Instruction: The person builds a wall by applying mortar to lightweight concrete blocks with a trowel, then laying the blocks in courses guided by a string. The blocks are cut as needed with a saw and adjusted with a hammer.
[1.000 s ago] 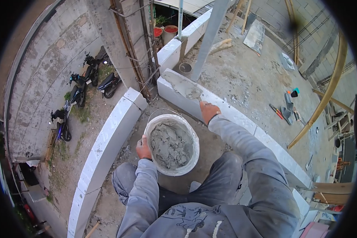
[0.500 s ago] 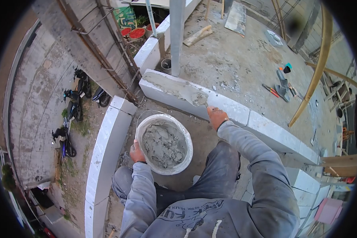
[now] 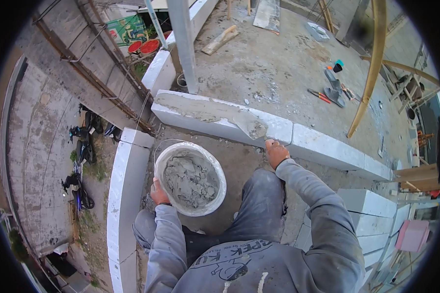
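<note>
My left hand [image 3: 159,191] is closed on the left rim of a white bucket [image 3: 220,195]. Lumpy grey mortar [image 3: 190,181] lies inside it. My right hand [image 3: 277,153] is closed round the handle of a trowel, at the near edge of a low wall of white blocks [image 3: 315,142]. The mortar-smeared trowel blade [image 3: 255,128] rests on the wall's top face, its outline hard to separate from the mortar. A strip of wet mortar [image 3: 195,107] covers the block top from its left end to the blade.
Another white block wall [image 3: 117,210] runs along my left, with parked motorbikes [image 3: 85,146] below. A metal post [image 3: 182,49] and rebar column [image 3: 93,63] stand ahead. Pliers [image 3: 319,95] and other tools lie beyond the wall near a wooden pole [image 3: 371,73]. Stacked blocks [image 3: 371,215] sit at right.
My right hand and the trowel have moved right along the block top, and the mortar strip reaches farther right. The left hand still holds the bucket rim. The camera view has shifted.
</note>
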The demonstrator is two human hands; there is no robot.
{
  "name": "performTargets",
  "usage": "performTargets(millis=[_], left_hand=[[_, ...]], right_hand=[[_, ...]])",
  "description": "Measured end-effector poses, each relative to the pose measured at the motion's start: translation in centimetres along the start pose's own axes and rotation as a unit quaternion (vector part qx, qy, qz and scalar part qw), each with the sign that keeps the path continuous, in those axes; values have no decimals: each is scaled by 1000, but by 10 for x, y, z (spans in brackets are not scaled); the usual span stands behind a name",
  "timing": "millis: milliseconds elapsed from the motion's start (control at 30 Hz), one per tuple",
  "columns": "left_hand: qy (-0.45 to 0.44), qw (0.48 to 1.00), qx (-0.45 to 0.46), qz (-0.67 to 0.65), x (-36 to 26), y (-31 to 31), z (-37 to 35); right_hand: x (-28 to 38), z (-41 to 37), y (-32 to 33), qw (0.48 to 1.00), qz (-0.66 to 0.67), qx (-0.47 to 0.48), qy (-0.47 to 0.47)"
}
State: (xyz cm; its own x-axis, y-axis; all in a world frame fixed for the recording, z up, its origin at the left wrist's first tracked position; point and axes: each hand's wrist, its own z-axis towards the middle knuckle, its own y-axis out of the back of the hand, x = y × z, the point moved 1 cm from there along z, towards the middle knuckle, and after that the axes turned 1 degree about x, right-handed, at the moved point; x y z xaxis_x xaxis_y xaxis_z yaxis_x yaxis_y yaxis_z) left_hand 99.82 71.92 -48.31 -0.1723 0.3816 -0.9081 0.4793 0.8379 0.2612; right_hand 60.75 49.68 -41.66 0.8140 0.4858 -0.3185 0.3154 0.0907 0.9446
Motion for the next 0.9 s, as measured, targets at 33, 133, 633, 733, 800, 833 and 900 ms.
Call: performTargets(millis=[33, 133, 633, 733, 800, 833, 900], left_hand=[[-7, 1000, -7, 16, 2, 0, 1], [-18, 999, -5, 42, 3, 3, 4], [-40, 990, -11, 132, -10, 0, -4], [-21, 980, -28, 198, -2, 0, 1], [-33, 982, -39, 184, 5, 1, 6], [-21, 981, -44, 187, 5, 1, 5], [-16, 978, -56, 202, 0, -1, 4]], right_hand=[[-1, -4, -2, 1000, 10, -10, -5], [-12, -20, -13, 999, -17, 22, -40], [-52, -112, 51, 979, 108, 153, -78], [-41, -97, 82, 971, 202, 113, -63], [-21, -76, 116, 900, 408, 123, -91], [-6, -63, 129, 785, 593, 129, -122], [28, -33, 95, 776, 629, 51, 12]])
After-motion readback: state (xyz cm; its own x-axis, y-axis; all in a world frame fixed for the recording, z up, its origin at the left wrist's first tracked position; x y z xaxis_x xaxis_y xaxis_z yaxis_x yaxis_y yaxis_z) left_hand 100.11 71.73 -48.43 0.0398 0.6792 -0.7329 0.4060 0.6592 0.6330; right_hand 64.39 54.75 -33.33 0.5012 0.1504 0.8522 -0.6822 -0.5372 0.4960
